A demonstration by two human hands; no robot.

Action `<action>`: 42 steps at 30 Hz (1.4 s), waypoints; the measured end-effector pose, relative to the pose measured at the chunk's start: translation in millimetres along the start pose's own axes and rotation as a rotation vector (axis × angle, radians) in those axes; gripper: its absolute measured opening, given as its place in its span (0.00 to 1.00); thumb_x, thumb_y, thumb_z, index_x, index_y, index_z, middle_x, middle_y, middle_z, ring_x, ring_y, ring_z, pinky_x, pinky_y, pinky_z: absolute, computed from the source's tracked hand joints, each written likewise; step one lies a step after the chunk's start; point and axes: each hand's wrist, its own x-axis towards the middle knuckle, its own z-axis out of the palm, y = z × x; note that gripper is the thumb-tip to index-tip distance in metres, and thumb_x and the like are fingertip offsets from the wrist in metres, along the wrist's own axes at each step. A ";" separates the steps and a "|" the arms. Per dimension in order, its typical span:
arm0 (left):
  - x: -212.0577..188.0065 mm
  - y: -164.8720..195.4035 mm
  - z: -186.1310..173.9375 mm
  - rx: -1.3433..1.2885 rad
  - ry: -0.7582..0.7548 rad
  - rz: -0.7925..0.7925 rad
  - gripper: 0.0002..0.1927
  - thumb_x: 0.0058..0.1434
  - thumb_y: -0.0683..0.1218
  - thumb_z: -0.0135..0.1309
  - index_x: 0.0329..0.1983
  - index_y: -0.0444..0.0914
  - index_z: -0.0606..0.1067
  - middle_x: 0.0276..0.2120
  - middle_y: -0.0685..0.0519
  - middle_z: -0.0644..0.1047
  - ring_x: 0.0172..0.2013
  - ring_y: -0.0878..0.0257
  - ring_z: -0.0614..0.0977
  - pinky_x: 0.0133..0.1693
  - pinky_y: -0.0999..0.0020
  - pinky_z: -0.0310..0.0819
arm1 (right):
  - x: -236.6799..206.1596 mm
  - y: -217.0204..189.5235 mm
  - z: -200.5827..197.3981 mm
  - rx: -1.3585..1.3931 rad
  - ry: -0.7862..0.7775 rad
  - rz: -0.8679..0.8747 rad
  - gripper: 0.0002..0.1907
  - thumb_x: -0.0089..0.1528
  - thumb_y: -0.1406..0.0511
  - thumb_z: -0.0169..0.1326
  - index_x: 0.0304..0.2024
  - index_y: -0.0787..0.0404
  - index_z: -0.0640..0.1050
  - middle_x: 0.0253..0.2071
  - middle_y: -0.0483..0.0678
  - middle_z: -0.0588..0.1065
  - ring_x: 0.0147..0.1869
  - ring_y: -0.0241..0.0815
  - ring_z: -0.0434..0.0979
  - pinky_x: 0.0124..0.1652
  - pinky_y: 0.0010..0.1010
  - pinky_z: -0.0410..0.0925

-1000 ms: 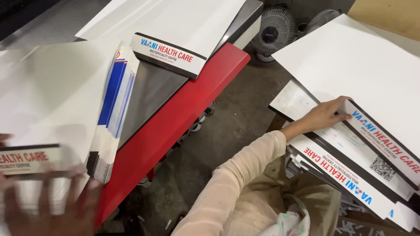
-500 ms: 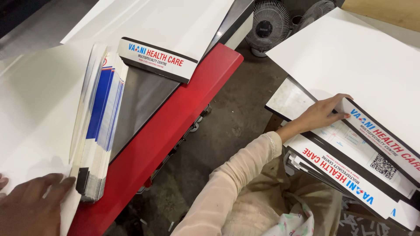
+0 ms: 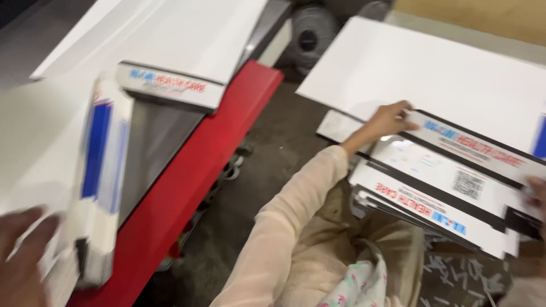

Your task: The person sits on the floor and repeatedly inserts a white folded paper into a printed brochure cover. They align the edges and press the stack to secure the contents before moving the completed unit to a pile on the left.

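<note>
From the head camera, the red table edge (image 3: pixel 216 148) runs diagonally from upper centre down to the lower left, and everything else sits to one side of it or the other.

Left of the red edge, the left hand (image 3: pixel 23 256) shows blurred at the bottom corner, fingers spread and loose, flat against the near end of a standing stack of flat cartons (image 3: pixel 99 170) with blue and white printing. The hand presses the stack rather than clasping it. Above that stack, a single folded carton (image 3: pixel 170 85) lies across the grey table top, near the red edge, with large white sheets (image 3: pixel 170 34) beyond it.

Right of the red edge is open concrete floor (image 3: pixel 267 148), then a co-worker's sleeve (image 3: pixel 284 227) reaching up to a co-worker's hand (image 3: pixel 387 120), which rests open on a pile of printed carton blanks (image 3: pixel 443 187). A wide white board (image 3: pixel 443 74) lies behind that pile.

At the far right border, a sliver of the right hand (image 3: pixel 537 190) touches the pile's end; whether it grips cannot be told.
</note>
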 end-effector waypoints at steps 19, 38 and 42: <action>-40.5 146.9 -19.4 0.550 0.029 0.480 0.07 0.57 0.41 0.66 0.37 0.44 0.80 0.39 0.61 0.84 0.46 0.63 0.82 0.60 0.56 0.64 | -153.0 -138.4 -9.0 -0.311 0.379 -0.691 0.19 0.55 0.83 0.50 0.43 0.64 0.82 0.44 0.53 0.82 0.49 0.46 0.85 0.48 0.30 0.75; -55.6 74.9 25.5 0.139 -0.337 0.454 0.16 0.57 0.39 0.60 0.49 0.34 0.78 0.57 0.44 0.76 0.53 0.47 0.79 0.53 0.58 0.75 | -78.4 -134.0 91.1 -0.422 -0.043 -0.619 0.10 0.52 0.70 0.62 0.36 0.57 0.84 0.36 0.48 0.77 0.41 0.51 0.78 0.39 0.38 0.71; -71.2 78.6 22.9 0.069 -0.423 0.199 0.14 0.60 0.39 0.59 0.50 0.35 0.78 0.48 0.45 0.80 0.43 0.52 0.85 0.47 0.63 0.79 | -56.5 -118.7 96.7 -0.277 -0.240 -0.135 0.07 0.57 0.65 0.64 0.36 0.60 0.85 0.36 0.48 0.81 0.36 0.44 0.80 0.38 0.35 0.71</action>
